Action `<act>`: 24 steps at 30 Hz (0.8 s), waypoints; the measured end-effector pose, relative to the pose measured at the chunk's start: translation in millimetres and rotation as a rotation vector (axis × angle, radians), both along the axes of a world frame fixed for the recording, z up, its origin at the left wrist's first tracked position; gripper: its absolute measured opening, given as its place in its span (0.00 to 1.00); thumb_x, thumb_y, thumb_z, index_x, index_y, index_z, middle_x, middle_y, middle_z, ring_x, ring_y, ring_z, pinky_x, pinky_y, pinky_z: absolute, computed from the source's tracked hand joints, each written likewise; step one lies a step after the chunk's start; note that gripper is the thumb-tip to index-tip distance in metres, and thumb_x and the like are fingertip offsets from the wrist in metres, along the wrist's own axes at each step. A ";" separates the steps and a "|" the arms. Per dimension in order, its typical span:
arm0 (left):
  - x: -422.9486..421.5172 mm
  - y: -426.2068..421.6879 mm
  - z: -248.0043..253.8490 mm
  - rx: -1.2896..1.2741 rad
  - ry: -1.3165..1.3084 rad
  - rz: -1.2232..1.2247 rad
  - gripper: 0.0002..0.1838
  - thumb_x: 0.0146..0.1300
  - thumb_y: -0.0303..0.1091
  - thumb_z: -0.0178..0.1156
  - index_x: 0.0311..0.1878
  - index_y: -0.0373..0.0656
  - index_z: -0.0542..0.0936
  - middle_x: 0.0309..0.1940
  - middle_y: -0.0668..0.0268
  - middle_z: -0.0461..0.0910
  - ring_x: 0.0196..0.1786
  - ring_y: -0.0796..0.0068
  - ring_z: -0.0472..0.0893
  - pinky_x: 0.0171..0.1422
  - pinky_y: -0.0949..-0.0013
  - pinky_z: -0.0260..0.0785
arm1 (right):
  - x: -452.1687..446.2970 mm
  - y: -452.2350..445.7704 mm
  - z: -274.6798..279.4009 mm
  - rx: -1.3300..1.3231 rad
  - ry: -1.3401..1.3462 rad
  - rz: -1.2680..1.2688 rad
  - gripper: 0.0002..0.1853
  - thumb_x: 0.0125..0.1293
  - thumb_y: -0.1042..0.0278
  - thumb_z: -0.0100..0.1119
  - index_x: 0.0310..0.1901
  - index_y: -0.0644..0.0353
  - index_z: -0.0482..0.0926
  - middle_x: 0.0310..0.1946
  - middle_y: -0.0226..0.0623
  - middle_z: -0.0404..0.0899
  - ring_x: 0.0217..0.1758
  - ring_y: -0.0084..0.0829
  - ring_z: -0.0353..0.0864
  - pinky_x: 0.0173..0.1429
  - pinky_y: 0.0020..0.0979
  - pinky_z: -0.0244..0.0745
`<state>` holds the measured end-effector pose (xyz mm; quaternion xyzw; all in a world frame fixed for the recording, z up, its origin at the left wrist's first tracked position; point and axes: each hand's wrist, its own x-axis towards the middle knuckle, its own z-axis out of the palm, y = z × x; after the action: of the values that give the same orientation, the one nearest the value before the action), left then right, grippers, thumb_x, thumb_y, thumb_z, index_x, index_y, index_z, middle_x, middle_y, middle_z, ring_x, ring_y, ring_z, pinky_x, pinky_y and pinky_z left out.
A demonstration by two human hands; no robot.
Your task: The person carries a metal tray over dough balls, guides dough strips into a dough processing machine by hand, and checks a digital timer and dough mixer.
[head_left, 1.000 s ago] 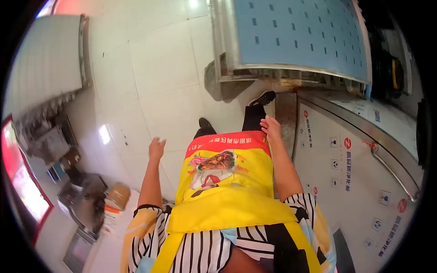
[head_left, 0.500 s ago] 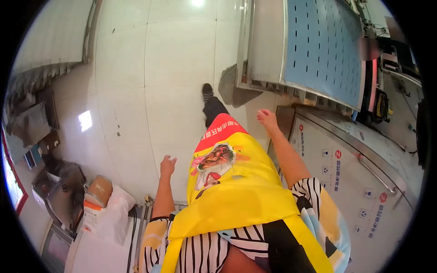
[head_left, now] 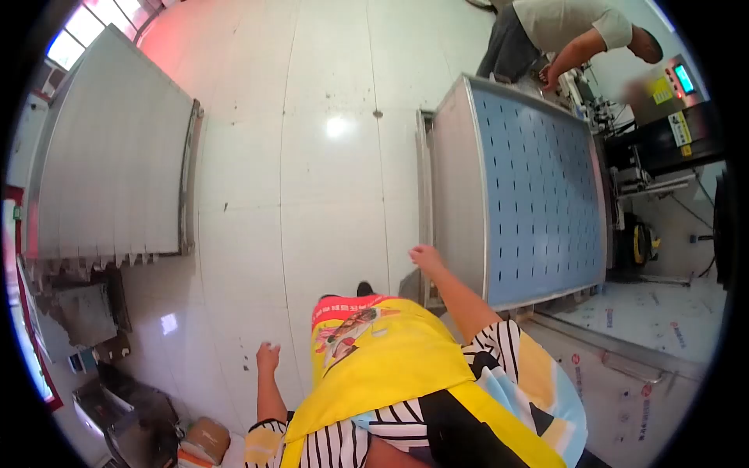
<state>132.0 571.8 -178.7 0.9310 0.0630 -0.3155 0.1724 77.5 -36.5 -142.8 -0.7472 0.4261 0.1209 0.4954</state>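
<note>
My left hand [head_left: 268, 357] hangs at my side over the pale tiled floor, fingers loosely curled and slightly apart, with nothing in it. My right hand [head_left: 425, 256] is stretched forward, also relaxed and holding nothing. It is nearest to the side of a metal-framed table with a blue slotted top [head_left: 538, 203], and I see no contact between them. Between my arms is the yellow apron [head_left: 382, 351] that I wear, with a red printed lower band. The tip of a dark shoe [head_left: 364, 288] shows beyond it.
At the left stands a large pale metal cabinet [head_left: 117, 156]. A co-worker [head_left: 562, 39] bends over machinery beyond the blue-topped table. A steel unit with a handle [head_left: 633, 366] stands at my right. A brown package [head_left: 207, 441] lies at lower left, near a dark metal bin [head_left: 129, 413].
My view has moved forward along the floor, so the blue-topped table and left cabinet show more fully. The co-worker has come into sight. Both my hands stay without anything in them.
</note>
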 end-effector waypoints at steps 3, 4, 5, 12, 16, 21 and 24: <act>27.5 7.4 18.8 0.236 0.234 -0.313 0.24 0.60 0.51 0.57 0.41 0.35 0.80 0.46 0.46 0.77 0.51 0.50 0.76 0.54 0.53 0.68 | 121.6 -26.3 -13.2 -0.162 -0.031 0.279 0.16 0.59 0.56 0.60 0.38 0.62 0.80 0.27 0.36 0.81 0.30 0.29 0.80 0.36 0.32 0.73; 48.5 0.2 18.0 0.274 0.315 -0.301 0.24 0.59 0.51 0.57 0.41 0.35 0.80 0.46 0.46 0.78 0.50 0.50 0.77 0.54 0.54 0.68 | 165.7 -34.3 0.0 -0.066 -0.012 0.248 0.17 0.58 0.54 0.60 0.39 0.62 0.81 0.27 0.38 0.81 0.31 0.31 0.80 0.36 0.34 0.73; 73.4 -9.5 16.5 0.305 0.405 -0.267 0.24 0.58 0.51 0.58 0.42 0.35 0.80 0.46 0.47 0.78 0.50 0.51 0.77 0.54 0.55 0.69 | 204.8 -43.4 -18.0 -0.192 -0.056 0.356 0.17 0.58 0.54 0.60 0.39 0.61 0.81 0.27 0.39 0.82 0.30 0.32 0.80 0.37 0.35 0.73; 443.0 -120.3 14.2 0.443 0.356 -0.565 0.26 0.52 0.48 0.64 0.45 0.34 0.80 0.45 0.51 0.80 0.49 0.55 0.79 0.54 0.59 0.72 | 387.4 -100.9 4.8 -0.248 0.076 0.419 0.20 0.56 0.49 0.56 0.33 0.60 0.81 0.31 0.47 0.81 0.38 0.44 0.80 0.44 0.41 0.73; 745.7 -307.0 38.5 0.283 0.075 -0.439 0.26 0.57 0.48 0.60 0.52 0.39 0.73 0.52 0.53 0.76 0.56 0.54 0.75 0.56 0.55 0.71 | 420.5 -171.6 -21.3 -0.440 0.134 0.466 0.21 0.60 0.49 0.52 0.34 0.62 0.81 0.37 0.49 0.80 0.43 0.50 0.78 0.48 0.47 0.72; 970.5 -589.0 153.3 -0.235 -0.434 -0.515 0.24 0.57 0.47 0.59 0.51 0.41 0.74 0.42 0.50 0.80 0.50 0.49 0.78 0.51 0.53 0.71 | 443.1 -304.8 -148.9 -0.331 0.507 0.428 0.26 0.59 0.42 0.53 0.43 0.59 0.81 0.47 0.46 0.79 0.52 0.47 0.76 0.57 0.42 0.70; 1047.7 -668.7 114.1 -0.226 -0.360 -0.556 0.25 0.60 0.49 0.57 0.53 0.39 0.74 0.48 0.50 0.78 0.54 0.52 0.75 0.57 0.55 0.68 | 543.6 -390.0 -97.8 -0.273 0.352 0.110 0.31 0.57 0.38 0.55 0.47 0.60 0.80 0.50 0.45 0.78 0.57 0.43 0.74 0.60 0.40 0.69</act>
<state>1179.7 -96.9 -64.6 0.9282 -0.2599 -0.1863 0.1901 621.2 -426.5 -240.7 -0.7969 0.4768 0.2176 0.3005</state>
